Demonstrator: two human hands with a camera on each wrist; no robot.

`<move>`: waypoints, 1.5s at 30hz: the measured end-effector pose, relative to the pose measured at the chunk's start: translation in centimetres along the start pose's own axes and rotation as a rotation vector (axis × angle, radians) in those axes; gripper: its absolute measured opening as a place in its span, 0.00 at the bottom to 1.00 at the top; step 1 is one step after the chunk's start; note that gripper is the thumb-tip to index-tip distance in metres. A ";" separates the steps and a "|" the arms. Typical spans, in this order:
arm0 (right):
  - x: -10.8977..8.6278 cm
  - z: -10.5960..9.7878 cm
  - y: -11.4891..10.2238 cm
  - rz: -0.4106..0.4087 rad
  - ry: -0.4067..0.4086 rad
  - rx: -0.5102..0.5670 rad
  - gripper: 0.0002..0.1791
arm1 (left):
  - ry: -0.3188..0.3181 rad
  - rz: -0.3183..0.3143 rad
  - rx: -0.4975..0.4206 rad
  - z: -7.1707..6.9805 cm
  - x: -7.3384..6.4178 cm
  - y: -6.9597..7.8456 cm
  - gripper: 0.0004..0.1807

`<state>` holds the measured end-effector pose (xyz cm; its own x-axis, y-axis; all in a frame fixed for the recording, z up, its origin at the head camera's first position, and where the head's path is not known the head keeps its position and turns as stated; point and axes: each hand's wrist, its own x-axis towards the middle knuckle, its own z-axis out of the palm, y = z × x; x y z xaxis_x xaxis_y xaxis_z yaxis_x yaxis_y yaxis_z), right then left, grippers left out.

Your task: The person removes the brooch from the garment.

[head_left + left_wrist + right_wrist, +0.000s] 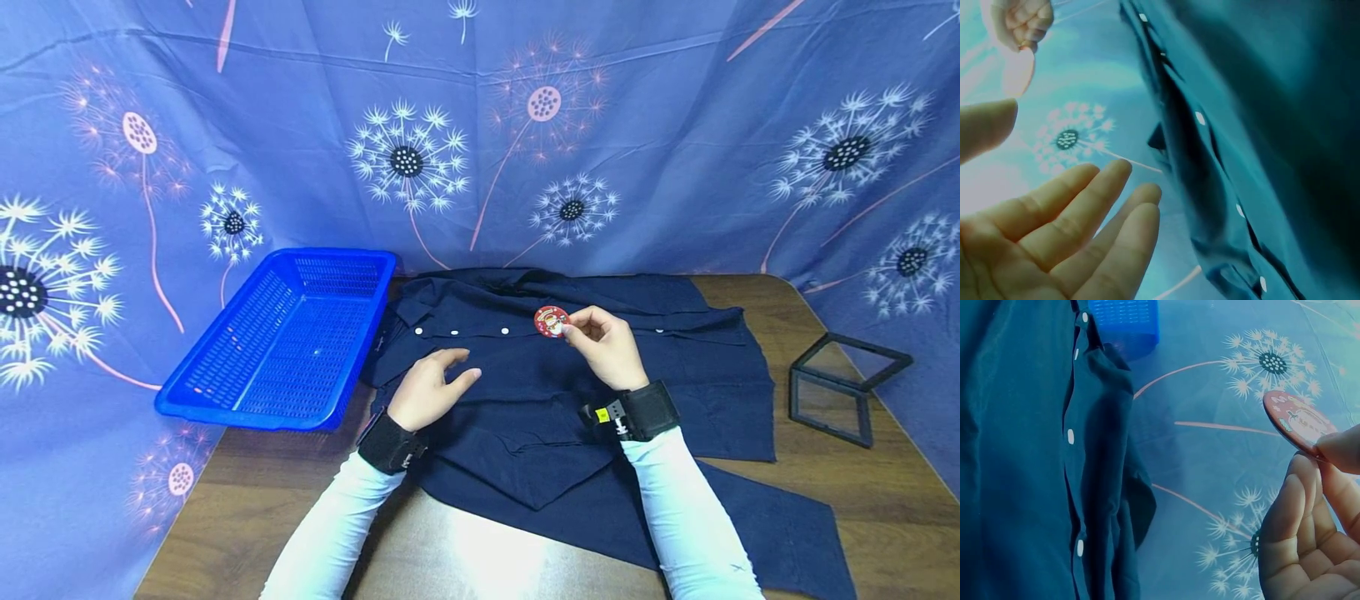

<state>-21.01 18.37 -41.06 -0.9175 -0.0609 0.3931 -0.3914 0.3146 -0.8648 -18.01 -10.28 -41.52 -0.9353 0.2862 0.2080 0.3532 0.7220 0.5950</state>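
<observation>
Right of frame centre, the right hand (609, 350) pinches a round red badge (549, 320) at its lower-right edge, the empty left hand (427, 390), fingers relaxed, farther off, lower left.

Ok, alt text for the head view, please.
A right hand pinches a round red badge above a dark blue shirt on a table; the left hand hovers nearby. A blue basket stands left, a black frame right.

Glossy badge (551, 322), matt cloth shirt (525, 375)
</observation>
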 end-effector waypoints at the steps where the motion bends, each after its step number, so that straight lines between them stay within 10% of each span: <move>1: 0.0 0.0 -0.1 -0.005 0.006 -0.014 0.07 | 0.001 -0.007 -0.019 0.1 0.1 0.2 0.25; 15: -1.1 0.3 -5.0 -0.131 0.032 -0.139 0.05 | -0.015 0.002 -0.270 1.3 1.7 2.4 0.22; 45: -0.6 2.0 -2.0 -0.317 0.006 -0.216 0.07 | -0.009 -0.041 -0.574 2.0 3.9 3.4 0.21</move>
<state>-19.78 15.89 -40.19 -0.7526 -0.1822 0.6328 -0.6311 0.4736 -0.6143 -20.40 -5.48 -40.24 -0.9471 0.2718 0.1706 0.2464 0.2754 0.9292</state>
